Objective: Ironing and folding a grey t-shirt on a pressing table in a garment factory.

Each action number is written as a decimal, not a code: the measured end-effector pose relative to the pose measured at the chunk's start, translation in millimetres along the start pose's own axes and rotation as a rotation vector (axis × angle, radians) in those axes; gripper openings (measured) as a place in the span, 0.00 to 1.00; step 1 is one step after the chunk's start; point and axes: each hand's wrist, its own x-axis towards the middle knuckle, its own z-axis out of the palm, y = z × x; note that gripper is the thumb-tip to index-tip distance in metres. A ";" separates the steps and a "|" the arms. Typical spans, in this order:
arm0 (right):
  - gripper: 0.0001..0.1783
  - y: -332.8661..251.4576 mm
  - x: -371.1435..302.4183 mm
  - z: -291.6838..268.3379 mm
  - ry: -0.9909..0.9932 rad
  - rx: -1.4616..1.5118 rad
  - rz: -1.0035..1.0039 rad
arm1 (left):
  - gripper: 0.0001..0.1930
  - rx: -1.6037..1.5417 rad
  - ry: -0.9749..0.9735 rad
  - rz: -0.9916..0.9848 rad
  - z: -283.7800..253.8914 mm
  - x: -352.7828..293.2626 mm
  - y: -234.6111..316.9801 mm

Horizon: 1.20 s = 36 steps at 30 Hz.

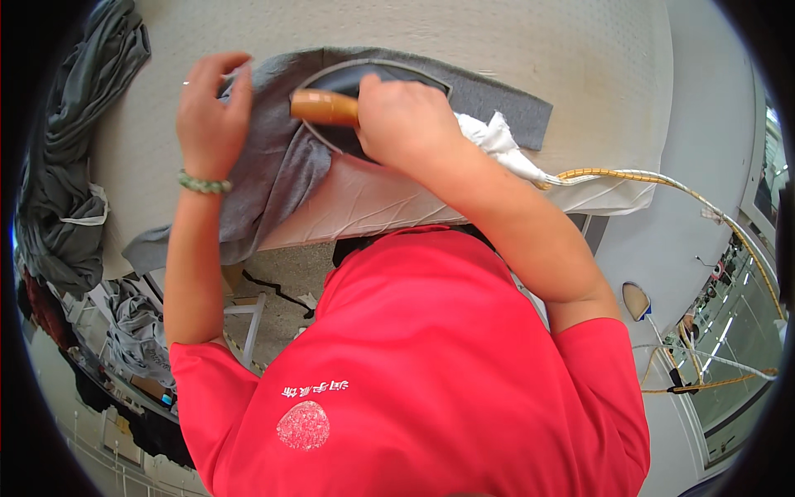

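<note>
My right hand (406, 120) grips the wooden handle (321, 106) of an iron (356, 83) with a dark, rounded body. The iron rests on a grey garment (273, 174) spread on a pale padded ironing table (530, 41). My left hand (211, 116), with a green bead bracelet at the wrist, presses flat on the grey fabric just left of the iron, fingers together. A white cloth (493, 137) is bunched behind my right wrist, where a braided yellow-white cord (629, 176) trails off to the right.
A heap of grey garments (62, 166) lies at the table's left end, and more hang below (137, 331). The grey garment drapes over the table's near edge. My red shirt (431, 381) fills the lower frame. Another iron (636, 300) sits lower right.
</note>
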 end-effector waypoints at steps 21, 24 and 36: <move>0.25 315.7 -56.5 -70.0 0.473 -0.326 0.558 | 0.18 0.062 -0.270 -0.468 -58.1 -116.4 -123.1; 0.29 225.1 -22.6 -47.8 0.775 -0.390 -0.098 | 0.15 0.112 -0.015 -0.306 -70.9 -111.1 -106.5; 0.09 203.3 -131.5 -78.3 0.698 0.778 -0.063 | 0.12 -0.130 0.570 -0.128 -219.2 -28.4 94.6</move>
